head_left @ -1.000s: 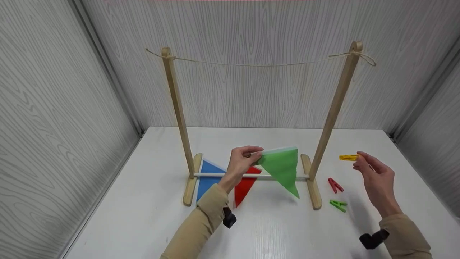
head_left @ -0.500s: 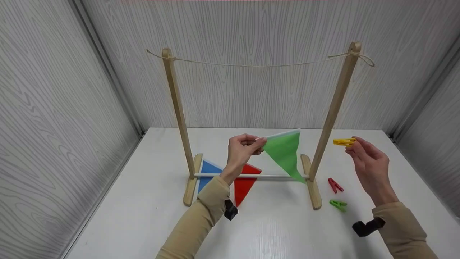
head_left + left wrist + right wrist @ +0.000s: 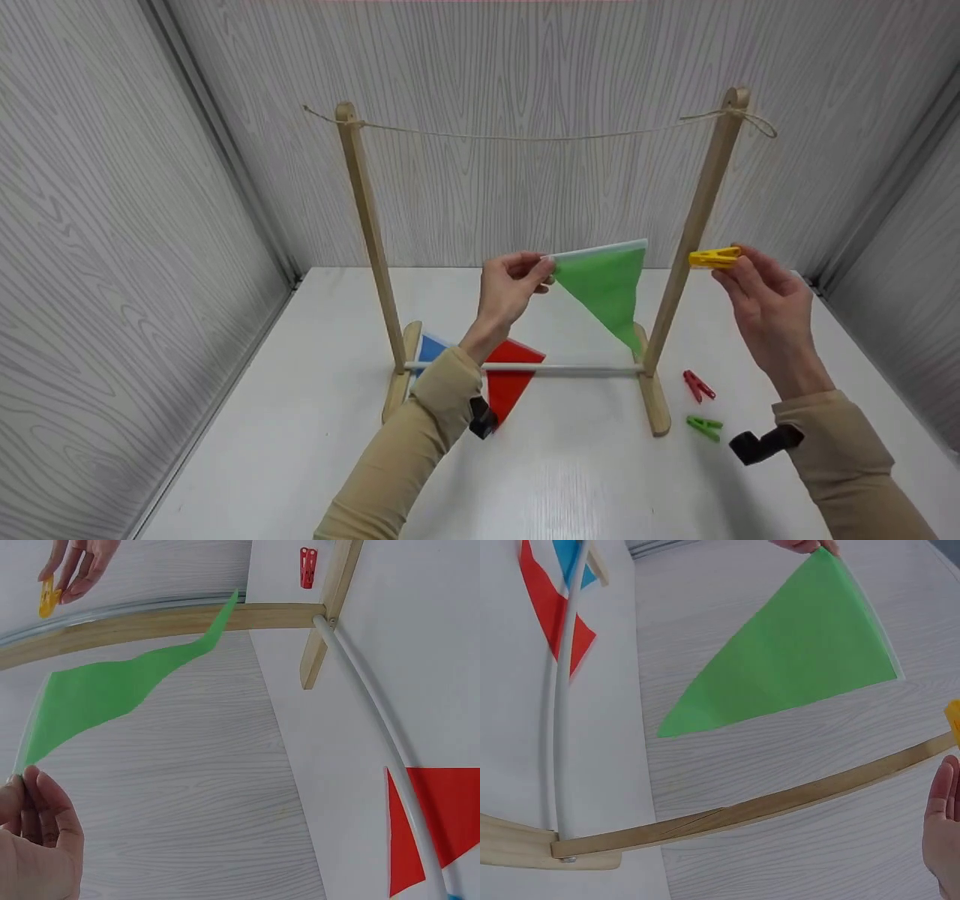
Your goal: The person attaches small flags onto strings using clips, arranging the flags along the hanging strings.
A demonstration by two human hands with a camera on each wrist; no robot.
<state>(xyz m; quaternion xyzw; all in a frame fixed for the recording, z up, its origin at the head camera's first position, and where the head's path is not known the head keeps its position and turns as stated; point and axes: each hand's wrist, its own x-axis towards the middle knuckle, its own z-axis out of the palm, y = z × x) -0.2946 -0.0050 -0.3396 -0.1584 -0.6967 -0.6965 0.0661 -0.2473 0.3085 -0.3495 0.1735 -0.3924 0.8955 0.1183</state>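
My left hand [image 3: 508, 292] pinches one upper corner of a green triangular flag [image 3: 606, 283], whose white-edged top runs rightward while its tip hangs down. The flag is in the air, below the string [image 3: 525, 139] and apart from it. Between thumb and fingers my right hand [image 3: 772, 319] holds a yellow clothespin [image 3: 715, 258], just right of the right wooden post [image 3: 694, 221]. In the right wrist view only part of the yellow clothespin [image 3: 953, 718] shows at the edge. A red flag [image 3: 514, 382] and a blue flag [image 3: 433, 349], partly behind my left forearm, lie on the table.
A red clothespin [image 3: 698, 385] and a green clothespin [image 3: 705, 427] lie on the white table [image 3: 570, 480] right of the stand. A white rod [image 3: 577, 370] joins the feet of the left post [image 3: 369, 225] and the right one. Grained panels surround the table.
Both hands have risen toward the string, the left with the green flag, the right with the yellow clothespin. The right hand has also shifted slightly left. The flags and clothespins on the table stay put.
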